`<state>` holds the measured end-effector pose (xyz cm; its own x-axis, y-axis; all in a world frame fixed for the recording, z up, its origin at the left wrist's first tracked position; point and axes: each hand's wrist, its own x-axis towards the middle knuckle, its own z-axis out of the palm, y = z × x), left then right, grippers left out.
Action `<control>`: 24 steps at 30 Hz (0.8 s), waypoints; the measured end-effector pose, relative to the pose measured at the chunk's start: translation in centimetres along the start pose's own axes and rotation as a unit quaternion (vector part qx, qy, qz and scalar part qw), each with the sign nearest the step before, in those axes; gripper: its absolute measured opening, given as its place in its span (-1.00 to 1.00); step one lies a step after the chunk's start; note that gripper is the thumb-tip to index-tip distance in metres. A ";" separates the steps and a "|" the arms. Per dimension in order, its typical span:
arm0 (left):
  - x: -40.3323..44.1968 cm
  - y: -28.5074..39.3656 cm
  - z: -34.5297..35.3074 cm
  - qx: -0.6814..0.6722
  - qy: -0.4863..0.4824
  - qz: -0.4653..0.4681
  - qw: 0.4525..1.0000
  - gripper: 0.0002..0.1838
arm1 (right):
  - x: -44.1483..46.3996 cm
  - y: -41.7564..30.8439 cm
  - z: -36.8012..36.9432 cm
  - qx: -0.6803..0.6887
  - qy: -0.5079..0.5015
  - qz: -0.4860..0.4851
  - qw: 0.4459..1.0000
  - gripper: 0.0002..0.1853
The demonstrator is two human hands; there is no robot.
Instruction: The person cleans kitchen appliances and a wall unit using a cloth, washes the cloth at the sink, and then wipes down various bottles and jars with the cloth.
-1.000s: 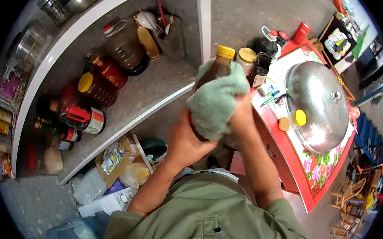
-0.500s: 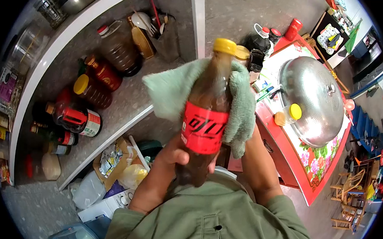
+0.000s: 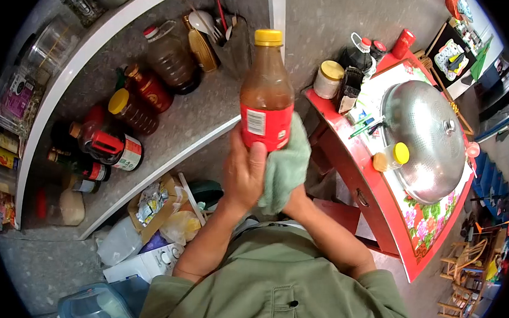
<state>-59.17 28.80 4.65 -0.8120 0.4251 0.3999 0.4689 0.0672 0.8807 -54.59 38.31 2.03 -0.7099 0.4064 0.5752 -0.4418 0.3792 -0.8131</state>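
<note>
A plastic bottle (image 3: 268,90) with a yellow cap, red label and brownish contents stands upright in front of me. My left hand (image 3: 244,176) is closed around its lower part, thumb lying across the label's bottom edge. A pale green cloth (image 3: 287,172) hangs against the bottle's right side and below it. My right hand (image 3: 298,200) is at the cloth, pressing it to the bottle; most of its fingers are hidden behind the fabric.
On the left, a curved shelf (image 3: 211,108) carries several sauce bottles, a large jug (image 3: 170,59) and a utensil holder (image 3: 235,46). To the right, a red table (image 3: 386,223) bears a big metal dome lid (image 3: 422,139) and jars. Boxes and bags lie under the shelf.
The bottle has turned, so a barcode now faces me instead of the lettering. It has moved up and left, and the cloth has slid from around its neck down to its lower right side.
</note>
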 end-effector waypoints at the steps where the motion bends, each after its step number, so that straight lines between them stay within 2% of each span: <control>1: -0.4 0.6 0.2 0.022 -0.010 0.007 1.000 -0.47 | 0.6 -0.1 -0.8 -0.027 -0.004 -0.028 0.999 -0.69; 3: -0.9 0.0 0.7 -0.018 -0.022 0.020 0.999 -0.48 | 1.8 0.2 -2.9 -0.099 -0.033 -0.097 0.990 -0.63; 5: -1.4 -1.0 1.2 -0.160 -0.044 -0.036 0.986 -0.37 | 2.9 0.5 -5.0 -0.153 -0.077 -0.176 0.969 -0.56; 6: -1.2 -1.7 1.5 -0.297 -0.032 -0.058 0.953 -0.27 | 2.0 0.2 -5.1 0.037 -0.091 0.003 0.995 -0.54; 7: -1.2 -2.1 1.1 -0.249 -0.068 -0.070 0.964 -0.35 | 2.0 0.3 -5.4 0.036 -0.090 0.006 0.995 -0.54; 8: -1.3 -2.0 1.0 -0.286 -0.093 -0.075 0.951 -0.40 | 2.2 0.5 -5.5 -0.013 -0.108 -0.080 0.991 -0.54; 10: -1.5 -1.2 0.9 -0.319 -0.106 -0.082 0.938 -0.44 | 1.9 0.9 -5.4 -0.054 -0.133 -0.165 0.976 -0.54; 12: -1.4 -0.6 1.7 -0.416 -0.031 -0.104 0.903 -0.50 | 0.4 1.1 -4.9 -0.092 -0.143 -0.107 0.980 -0.41; 13: -1.2 -0.7 1.9 -0.415 -0.027 -0.103 0.903 -0.50 | 0.1 1.2 -4.7 -0.114 -0.145 -0.079 0.980 -0.35; 15: -0.7 -1.1 2.5 -0.400 -0.003 -0.158 0.903 -0.47 | 0.4 0.1 -3.8 -0.130 -0.166 -0.062 0.975 -0.33; 16: -0.5 -1.5 3.1 -0.364 0.016 -0.137 0.921 -0.47 | 0.2 -0.2 -2.8 -0.059 -0.071 -0.015 0.996 -0.46; 18: -0.3 -2.3 4.2 -0.334 0.040 -0.124 0.933 -0.47 | -2.5 0.3 -2.5 0.108 0.003 0.146 0.983 -0.31; 19: -0.2 -2.6 4.8 -0.307 0.062 -0.107 0.944 -0.46 | -2.6 0.7 -3.4 -0.048 -0.028 0.098 0.994 -0.36; 20: -0.2 -2.9 5.4 -0.302 0.058 -0.108 0.945 -0.42 | -2.3 1.4 -4.2 -0.134 -0.097 0.166 0.972 -0.39; 21: -0.3 -3.0 5.9 -0.302 0.046 -0.112 0.946 -0.42 | -2.5 1.5 -4.5 -0.137 -0.097 0.210 0.963 -0.45; 23: -0.7 -2.9 7.3 -0.292 0.034 -0.052 0.954 -0.31 | -2.5 1.5 -5.1 -0.144 -0.095 0.298 0.939 -0.55; 24: -1.1 -2.9 8.1 -0.299 0.012 -0.059 0.952 -0.31 | -3.4 1.9 -4.4 0.145 0.087 0.405 0.899 -0.69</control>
<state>-56.87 35.43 -0.43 -0.8577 0.4251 0.2894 0.0988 -0.4161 0.9039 -50.63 41.33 -1.08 -0.7782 0.5844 -0.2300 0.0378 -0.3220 -0.9460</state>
